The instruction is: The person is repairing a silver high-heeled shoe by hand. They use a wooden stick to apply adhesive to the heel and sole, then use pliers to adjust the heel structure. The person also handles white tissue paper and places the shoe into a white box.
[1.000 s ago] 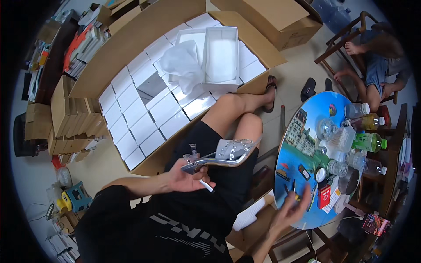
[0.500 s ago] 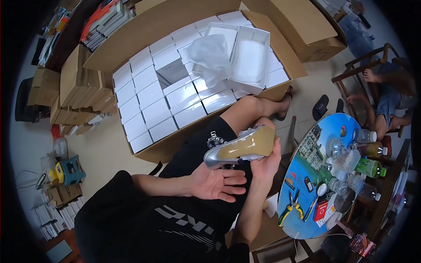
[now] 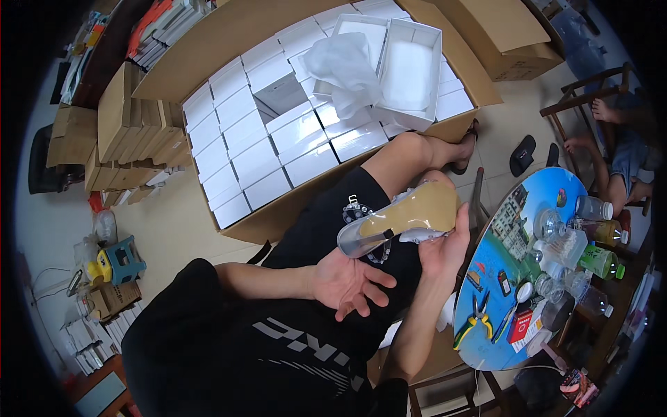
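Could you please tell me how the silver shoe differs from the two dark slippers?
The silver shoe is held in the right hand, while the dark slippers lie on the floor. The silver shoe has a raised heel; the dark slippers look flat. Both are unworn footwear.

A single high-heeled sandal is held sole-up, its forefoot gripped by the right hand and its heel end set just above the open palm of the left hand. The sole is smooth, glossy and tan, and is tilted toward the viewer, with the toe pointed to the upper right. The heel is finished in shiny silver-grey and is capped by a small dark tip. A slim strap, dotted with bright studs, hangs loose beside the heel — a metal buckle is seen on it. The forefoot's upper is largely hidden — only a pale, studded edge is shown.
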{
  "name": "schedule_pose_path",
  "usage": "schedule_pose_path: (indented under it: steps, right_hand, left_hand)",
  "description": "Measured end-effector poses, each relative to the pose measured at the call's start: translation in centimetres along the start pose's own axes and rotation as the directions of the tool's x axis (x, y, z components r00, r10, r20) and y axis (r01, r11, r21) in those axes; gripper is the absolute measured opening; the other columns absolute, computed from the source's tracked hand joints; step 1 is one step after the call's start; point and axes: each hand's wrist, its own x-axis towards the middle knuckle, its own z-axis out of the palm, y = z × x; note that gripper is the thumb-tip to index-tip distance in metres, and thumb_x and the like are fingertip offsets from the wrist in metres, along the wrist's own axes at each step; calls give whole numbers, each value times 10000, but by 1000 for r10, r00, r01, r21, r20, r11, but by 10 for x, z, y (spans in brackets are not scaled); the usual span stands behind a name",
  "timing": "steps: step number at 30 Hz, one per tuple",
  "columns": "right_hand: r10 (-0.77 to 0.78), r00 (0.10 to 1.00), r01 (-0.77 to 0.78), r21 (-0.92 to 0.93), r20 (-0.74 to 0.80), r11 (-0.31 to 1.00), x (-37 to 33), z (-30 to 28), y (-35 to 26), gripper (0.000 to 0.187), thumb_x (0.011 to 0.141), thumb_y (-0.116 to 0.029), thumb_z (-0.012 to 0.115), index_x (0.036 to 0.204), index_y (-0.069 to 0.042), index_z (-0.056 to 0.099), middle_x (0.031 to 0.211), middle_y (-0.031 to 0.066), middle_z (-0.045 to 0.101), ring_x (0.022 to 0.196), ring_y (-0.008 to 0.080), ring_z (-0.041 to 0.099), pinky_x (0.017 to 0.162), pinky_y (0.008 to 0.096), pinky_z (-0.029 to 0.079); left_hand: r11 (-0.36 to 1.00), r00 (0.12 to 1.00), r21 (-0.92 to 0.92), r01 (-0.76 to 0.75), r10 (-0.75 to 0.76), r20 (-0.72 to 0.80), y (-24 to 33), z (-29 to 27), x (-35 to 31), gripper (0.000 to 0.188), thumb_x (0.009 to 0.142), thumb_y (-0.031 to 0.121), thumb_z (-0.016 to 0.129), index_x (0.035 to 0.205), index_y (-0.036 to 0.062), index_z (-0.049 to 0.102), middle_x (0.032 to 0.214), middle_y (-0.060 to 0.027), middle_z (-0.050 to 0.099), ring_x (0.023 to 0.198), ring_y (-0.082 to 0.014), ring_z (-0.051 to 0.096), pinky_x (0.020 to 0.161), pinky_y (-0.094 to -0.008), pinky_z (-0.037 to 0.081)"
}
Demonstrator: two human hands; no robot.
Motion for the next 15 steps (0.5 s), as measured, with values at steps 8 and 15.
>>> schedule_pose_path:
  steps: [8, 15]
  right_hand:
    - [-8, 996, 4, 46, 90, 999, -2, -3, -1, 523, 1060, -414, 420, 1376, -6, 500, 1349, 150, 594, 1247, 301, 578, 1066, 482, 462]
    - [-30, 975, 1, 128, 219, 992, -1, -12, -2, 495, 1065, -373, 416, 1394, -11, 492, 1392, 145, 565, 1295, 289, 537, 1128, 477, 396]
  left_hand:
    - [1000, 999, -1, 15, -15, -50, 0, -1, -2, 938, 968, 716, 265, 1540, -27, 230, 1517, -336, 335, 1333, -505, 449, 905, -673, 510]
    - [998, 997, 56, 5, 0, -82, -1, 1, 0, 921, 967, 702, 299, 1528, -28, 265, 1512, -329, 352, 1358, -488, 429, 923, -671, 502]
